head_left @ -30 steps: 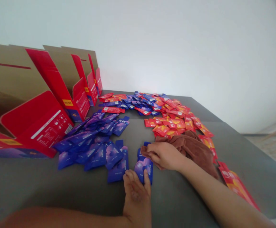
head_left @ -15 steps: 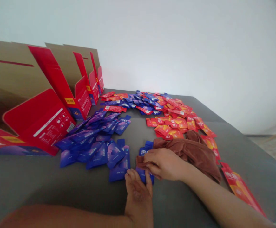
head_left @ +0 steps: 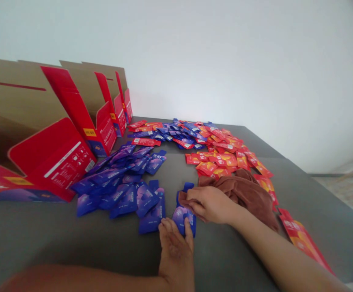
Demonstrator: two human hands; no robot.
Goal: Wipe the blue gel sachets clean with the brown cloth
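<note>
blue sachet (head_left: 182,218) looked light and slippery, best pinched at its edge; left fingers (head_left: 168,232) lay open on it, right fingers (head_left: 194,198) gripped cloth (head_left: 246,194).

Passage along the near grey tabletop (head_left: 73,243); blue sachets (head_left: 118,194), brown towel (head_left: 246,198) and red cartons (head_left: 57,162) blocking beyond.

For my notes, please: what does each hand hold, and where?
Right hand: the brown towel, by its edge. Left hand: touches the lower end of a blue sachet; hold unclear.
</note>
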